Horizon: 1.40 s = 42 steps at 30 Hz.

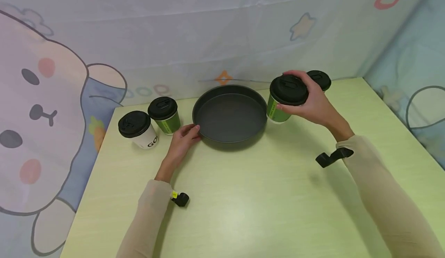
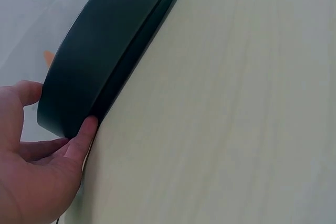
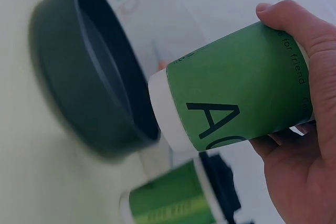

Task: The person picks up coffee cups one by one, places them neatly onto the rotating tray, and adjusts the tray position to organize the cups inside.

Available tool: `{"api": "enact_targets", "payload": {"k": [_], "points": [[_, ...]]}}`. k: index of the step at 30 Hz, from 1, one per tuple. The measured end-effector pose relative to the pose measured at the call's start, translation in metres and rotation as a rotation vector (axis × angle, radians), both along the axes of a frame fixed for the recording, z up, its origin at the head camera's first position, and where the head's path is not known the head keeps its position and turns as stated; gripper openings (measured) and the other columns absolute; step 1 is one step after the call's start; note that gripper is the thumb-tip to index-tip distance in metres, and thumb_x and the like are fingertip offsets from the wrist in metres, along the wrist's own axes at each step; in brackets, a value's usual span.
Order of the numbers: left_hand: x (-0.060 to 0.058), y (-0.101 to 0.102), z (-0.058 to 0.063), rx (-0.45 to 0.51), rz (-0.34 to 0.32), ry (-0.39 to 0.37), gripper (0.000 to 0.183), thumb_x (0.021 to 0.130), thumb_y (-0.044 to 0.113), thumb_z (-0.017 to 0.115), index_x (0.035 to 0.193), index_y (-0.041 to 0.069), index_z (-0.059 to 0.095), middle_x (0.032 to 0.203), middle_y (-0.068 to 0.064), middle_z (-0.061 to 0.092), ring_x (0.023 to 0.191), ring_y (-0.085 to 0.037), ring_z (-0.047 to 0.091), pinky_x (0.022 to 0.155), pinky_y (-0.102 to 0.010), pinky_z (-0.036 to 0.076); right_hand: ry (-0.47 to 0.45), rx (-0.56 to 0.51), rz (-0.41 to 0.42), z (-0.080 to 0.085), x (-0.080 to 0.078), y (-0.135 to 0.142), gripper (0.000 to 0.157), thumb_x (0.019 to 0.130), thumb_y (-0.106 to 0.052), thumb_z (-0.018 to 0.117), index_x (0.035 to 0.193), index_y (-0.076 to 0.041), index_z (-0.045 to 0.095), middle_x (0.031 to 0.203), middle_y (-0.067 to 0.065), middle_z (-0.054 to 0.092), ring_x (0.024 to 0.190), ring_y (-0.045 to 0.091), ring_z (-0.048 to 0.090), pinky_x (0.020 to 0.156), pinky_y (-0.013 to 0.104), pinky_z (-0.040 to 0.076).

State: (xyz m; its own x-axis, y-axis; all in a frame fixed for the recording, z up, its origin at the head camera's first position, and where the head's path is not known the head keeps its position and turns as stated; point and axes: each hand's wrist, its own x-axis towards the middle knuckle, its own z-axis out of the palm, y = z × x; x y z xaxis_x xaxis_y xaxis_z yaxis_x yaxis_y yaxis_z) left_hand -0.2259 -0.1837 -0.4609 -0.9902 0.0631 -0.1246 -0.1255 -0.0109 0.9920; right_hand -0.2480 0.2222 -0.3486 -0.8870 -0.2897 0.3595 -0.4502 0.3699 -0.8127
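Note:
A round dark grey pan (image 1: 231, 115) is in the middle of the head view, near the back of the table. My left hand (image 1: 181, 142) grips its left edge; in the left wrist view the thumb presses the wall and fingertips reach below the pan (image 2: 100, 51). Just right of the pan, my right hand (image 1: 320, 107) holds a green paper cup (image 1: 276, 109) with a black lid, fingers wrapped round its upper part. In the right wrist view the cup's white base (image 3: 169, 111) is close to the pan's rim, the cup off the table.
Behind the right hand stands another black-lidded cup (image 1: 319, 79), green in the right wrist view. Left of the pan are a green cup (image 1: 168, 123) and a white cup (image 1: 147, 138), both lidded. A printed cloth (image 1: 208, 38) hangs behind the pale table (image 1: 236, 204).

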Motion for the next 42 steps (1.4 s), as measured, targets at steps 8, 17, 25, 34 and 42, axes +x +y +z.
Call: {"api": "enact_targets", "payload": {"k": [8,17,25,34,42], "points": [[0.001,0.001,-0.002,0.026,-0.002,-0.001,0.056,0.107,0.020,0.060,0.149,-0.011,0.041,0.137,-0.027,0.055,0.110,-0.020,0.067,0.105,-0.038,0.054,-0.007,-0.043,0.140,0.024,0.012,-0.053,0.081,0.080,-0.001,0.087,0.150,-0.005,0.046,0.143,0.013,0.053,0.125,0.023,0.055,0.101,0.028,0.046],[0.001,0.004,-0.003,0.036,0.009,-0.002,0.053,0.107,0.018,0.060,0.147,-0.012,0.043,0.136,-0.028,0.055,0.105,-0.017,0.068,0.103,-0.037,0.055,-0.048,-0.086,0.244,-0.020,-0.011,-0.085,0.086,0.080,-0.005,0.090,0.152,-0.016,0.045,0.144,0.007,0.053,0.125,0.022,0.058,0.106,0.041,0.048],[-0.001,0.005,-0.004,0.031,0.033,-0.001,0.050,0.107,0.016,0.060,0.146,-0.012,0.045,0.134,-0.026,0.057,0.101,-0.014,0.069,0.101,-0.035,0.057,0.001,-0.036,0.246,-0.048,-0.014,-0.107,0.083,0.077,-0.023,0.095,0.147,-0.024,0.050,0.137,-0.001,0.059,0.122,0.015,0.059,0.106,0.041,0.048],[-0.001,0.007,-0.002,0.054,0.031,0.010,0.050,0.107,0.015,0.059,0.145,-0.013,0.044,0.130,-0.025,0.058,0.099,-0.012,0.069,0.101,-0.036,0.057,0.037,0.056,0.220,-0.062,-0.010,-0.120,0.085,0.075,-0.034,0.095,0.146,-0.023,0.051,0.140,-0.006,0.057,0.128,0.012,0.053,0.109,0.040,0.045],[-0.003,0.006,-0.005,0.032,0.039,-0.006,0.052,0.107,0.017,0.059,0.147,-0.013,0.043,0.135,-0.028,0.056,0.101,-0.013,0.068,0.103,-0.037,0.055,0.059,0.082,0.243,-0.069,-0.008,-0.123,0.086,0.075,-0.038,0.095,0.146,-0.023,0.049,0.139,-0.006,0.057,0.128,0.010,0.052,0.110,0.039,0.045]]}}
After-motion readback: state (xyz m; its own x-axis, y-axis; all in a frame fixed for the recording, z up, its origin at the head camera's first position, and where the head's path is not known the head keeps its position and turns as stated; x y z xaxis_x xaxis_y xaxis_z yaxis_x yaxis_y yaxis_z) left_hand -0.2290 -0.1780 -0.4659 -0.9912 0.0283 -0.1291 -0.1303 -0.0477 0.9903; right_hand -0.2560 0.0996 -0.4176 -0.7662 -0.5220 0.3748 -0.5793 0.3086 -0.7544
